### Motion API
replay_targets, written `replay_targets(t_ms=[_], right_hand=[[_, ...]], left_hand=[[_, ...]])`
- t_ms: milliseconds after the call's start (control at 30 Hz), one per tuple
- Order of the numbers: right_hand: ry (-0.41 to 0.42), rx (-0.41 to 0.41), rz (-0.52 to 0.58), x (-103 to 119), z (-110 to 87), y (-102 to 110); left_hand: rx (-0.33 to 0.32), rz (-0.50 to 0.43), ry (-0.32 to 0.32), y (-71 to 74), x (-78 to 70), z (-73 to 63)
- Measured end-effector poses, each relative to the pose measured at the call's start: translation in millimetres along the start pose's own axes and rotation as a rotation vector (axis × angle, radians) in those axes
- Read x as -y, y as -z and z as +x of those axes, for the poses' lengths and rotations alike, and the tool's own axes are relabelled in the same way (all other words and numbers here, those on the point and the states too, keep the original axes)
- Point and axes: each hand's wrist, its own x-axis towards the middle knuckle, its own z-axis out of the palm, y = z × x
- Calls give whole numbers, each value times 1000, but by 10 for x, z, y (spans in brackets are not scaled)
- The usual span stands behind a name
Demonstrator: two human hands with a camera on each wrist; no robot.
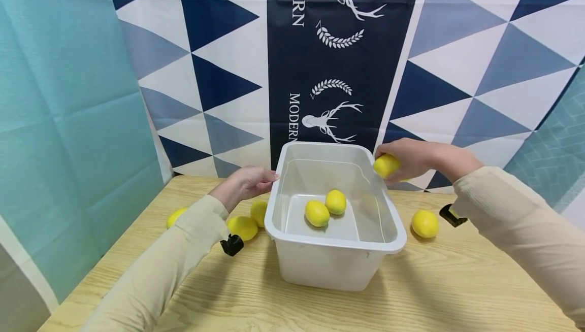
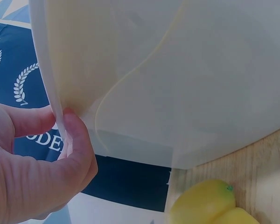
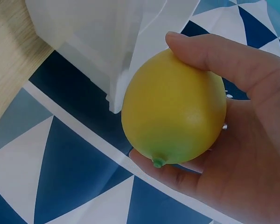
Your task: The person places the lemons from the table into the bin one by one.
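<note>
A white plastic bin (image 1: 322,266) stands on the wooden table with two yellow lemons (image 1: 317,213) lying on its floor. My left hand (image 1: 249,182) pinches the bin's left rim between thumb and fingers; the left wrist view shows the hand (image 2: 42,163) gripping that edge up close. At the far right corner of the bin, my right hand (image 1: 409,158) holds a lemon (image 1: 386,165) beside the rim, outside the opening. Seen from the right wrist, thumb and fingers curl round this lemon (image 3: 172,109), its green stem tip facing the camera.
Left of the bin lie several lemons (image 1: 243,228), one partly covered by the left sleeve (image 1: 183,251). Another lemon (image 1: 425,223) sits on the table (image 1: 457,281) to the right. A patterned cloth (image 1: 228,68) hangs behind the table, with a teal curtain (image 1: 77,119) at left.
</note>
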Motion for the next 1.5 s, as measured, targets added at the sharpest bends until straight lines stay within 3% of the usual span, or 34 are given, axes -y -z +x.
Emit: replay_targets(t_ms=[900,1100,1500], right_hand=[[-17,118,-17,274,336,58],[-48,152,9,357,456,29],[-46,157,11,475,679,-37]], left_hand=[[-29,-16,11,-28,-14,-16],[-6,-13,7,-41,3,8],[-9,-23,5,-30,7,17]])
